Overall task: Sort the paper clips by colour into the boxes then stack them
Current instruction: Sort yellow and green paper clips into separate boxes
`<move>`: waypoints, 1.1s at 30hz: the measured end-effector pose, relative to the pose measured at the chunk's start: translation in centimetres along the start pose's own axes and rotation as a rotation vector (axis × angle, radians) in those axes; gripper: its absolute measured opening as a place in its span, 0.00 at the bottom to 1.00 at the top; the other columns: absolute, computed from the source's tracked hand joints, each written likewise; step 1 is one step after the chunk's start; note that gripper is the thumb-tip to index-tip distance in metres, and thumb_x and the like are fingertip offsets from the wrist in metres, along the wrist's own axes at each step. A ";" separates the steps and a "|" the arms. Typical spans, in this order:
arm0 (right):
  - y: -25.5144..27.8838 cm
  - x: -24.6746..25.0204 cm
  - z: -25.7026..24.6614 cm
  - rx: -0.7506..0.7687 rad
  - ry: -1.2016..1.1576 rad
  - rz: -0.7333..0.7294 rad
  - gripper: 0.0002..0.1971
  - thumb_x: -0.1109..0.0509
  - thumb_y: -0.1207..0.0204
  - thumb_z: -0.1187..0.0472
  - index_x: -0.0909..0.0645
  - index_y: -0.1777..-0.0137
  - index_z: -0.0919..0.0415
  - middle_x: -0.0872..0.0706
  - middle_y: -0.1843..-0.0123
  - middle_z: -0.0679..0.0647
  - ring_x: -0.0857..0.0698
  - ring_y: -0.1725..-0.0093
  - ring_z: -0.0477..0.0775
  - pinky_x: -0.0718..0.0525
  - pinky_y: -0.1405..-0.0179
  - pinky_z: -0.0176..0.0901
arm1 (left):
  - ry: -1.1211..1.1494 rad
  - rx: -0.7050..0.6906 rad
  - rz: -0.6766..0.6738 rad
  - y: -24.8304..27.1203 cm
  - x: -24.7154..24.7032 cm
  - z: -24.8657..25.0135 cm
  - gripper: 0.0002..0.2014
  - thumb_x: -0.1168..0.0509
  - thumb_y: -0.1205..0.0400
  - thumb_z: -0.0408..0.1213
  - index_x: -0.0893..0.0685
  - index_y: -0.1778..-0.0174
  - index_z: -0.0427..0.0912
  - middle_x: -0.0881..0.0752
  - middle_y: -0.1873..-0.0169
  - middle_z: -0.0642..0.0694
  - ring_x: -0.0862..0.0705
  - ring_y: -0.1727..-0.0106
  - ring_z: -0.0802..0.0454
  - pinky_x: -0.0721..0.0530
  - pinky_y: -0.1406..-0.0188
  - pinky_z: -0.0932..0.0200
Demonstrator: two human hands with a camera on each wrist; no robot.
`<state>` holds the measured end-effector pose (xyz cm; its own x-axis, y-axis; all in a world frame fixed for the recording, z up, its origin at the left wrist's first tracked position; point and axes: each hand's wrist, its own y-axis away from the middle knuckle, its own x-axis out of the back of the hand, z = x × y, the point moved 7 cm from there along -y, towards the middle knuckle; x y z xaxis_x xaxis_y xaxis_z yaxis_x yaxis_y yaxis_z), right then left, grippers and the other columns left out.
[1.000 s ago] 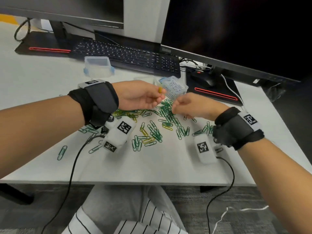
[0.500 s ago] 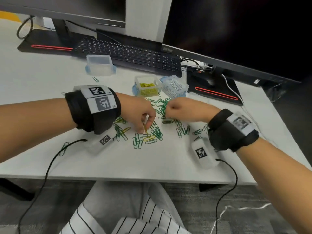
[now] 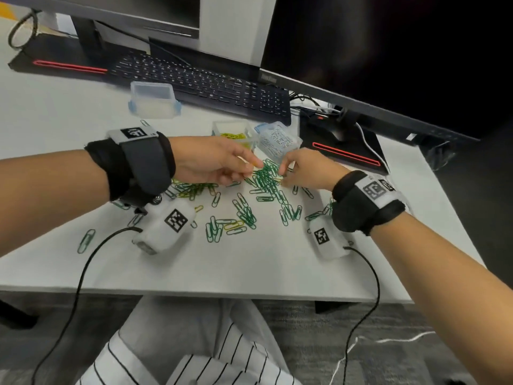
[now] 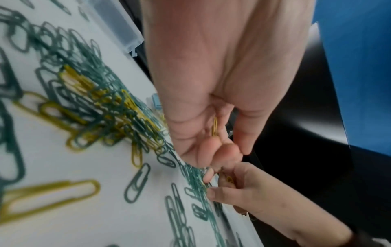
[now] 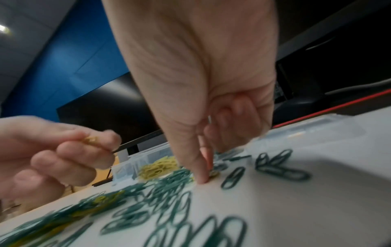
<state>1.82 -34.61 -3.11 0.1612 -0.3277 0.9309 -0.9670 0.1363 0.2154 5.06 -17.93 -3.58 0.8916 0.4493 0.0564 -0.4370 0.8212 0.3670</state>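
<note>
Green and yellow paper clips (image 3: 244, 215) lie scattered on the white table (image 3: 249, 262), thickest in a green heap (image 3: 266, 179). My left hand (image 3: 251, 164) hovers just left of that heap and pinches a yellow clip (image 4: 215, 127), also seen in the right wrist view (image 5: 91, 139). My right hand (image 3: 283, 173) reaches down into the heap, thumb and forefinger pinching a yellow clip (image 5: 213, 173) against the table. Behind the hands stand an open box of yellow clips (image 3: 233, 134) and a box of pale clips (image 3: 279, 138).
A lidded clear box with blue latches (image 3: 154, 100) sits at the back left. A black keyboard (image 3: 200, 81) and a monitor stand with a red stripe (image 3: 344, 151) line the back. Wrist-camera cables (image 3: 83, 273) trail over the near table edge.
My left hand dropped to the middle of the clips, picked a yellow one, and rose back toward the boxes. My right hand stayed at the green heap.
</note>
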 end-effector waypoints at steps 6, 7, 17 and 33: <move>-0.3 -1.0 -0.8 0.068 0.176 -0.078 0.03 0.29 0.24 0.60 0.16 0.55 0.59 0.13 0.52 0.53 0.17 0.53 0.52 0.25 0.57 0.39 | -0.272 0.122 -0.064 0.6 -1.9 -0.6 0.10 0.39 0.19 0.39 0.25 0.67 0.42 0.29 0.74 0.49 0.31 0.74 0.53 0.33 0.75 0.61; -0.3 -1.2 -0.8 0.057 0.213 -0.108 0.07 0.30 0.23 0.59 0.16 0.54 0.63 0.14 0.53 0.55 0.17 0.54 0.54 0.26 0.60 0.39 | -0.560 0.120 -0.085 0.9 -2.3 -0.7 0.11 0.36 0.20 0.43 0.22 0.67 0.43 0.27 0.74 0.50 0.31 0.73 0.53 0.32 0.73 0.59; 0.5 -0.7 -1.6 -0.022 -1.186 -0.234 0.07 0.39 0.20 0.72 0.26 0.48 0.62 0.27 0.68 0.51 0.33 0.71 0.45 0.34 0.78 0.31 | -1.145 -0.020 -0.078 0.9 -3.6 -0.6 0.14 0.22 0.29 0.44 0.17 0.53 0.45 0.27 0.69 0.56 0.28 0.69 0.61 0.30 0.70 0.62; -6.3 3.0 -6.0 -0.079 -1.934 0.043 0.20 0.45 0.15 0.49 0.19 0.48 0.65 0.16 0.53 0.59 0.17 0.53 0.56 0.26 0.32 0.51 | -0.695 -0.010 -0.049 0.9 2.0 1.9 0.03 0.32 0.19 0.38 0.19 0.57 0.44 0.14 0.60 0.51 0.22 0.66 0.59 0.23 0.67 0.65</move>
<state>9.60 -30.82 0.13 -0.3150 -0.7445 -0.5886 -0.9450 0.1885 0.2673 6.68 -16.92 -1.39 0.7779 0.0852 0.6226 -0.3928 0.8392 0.3761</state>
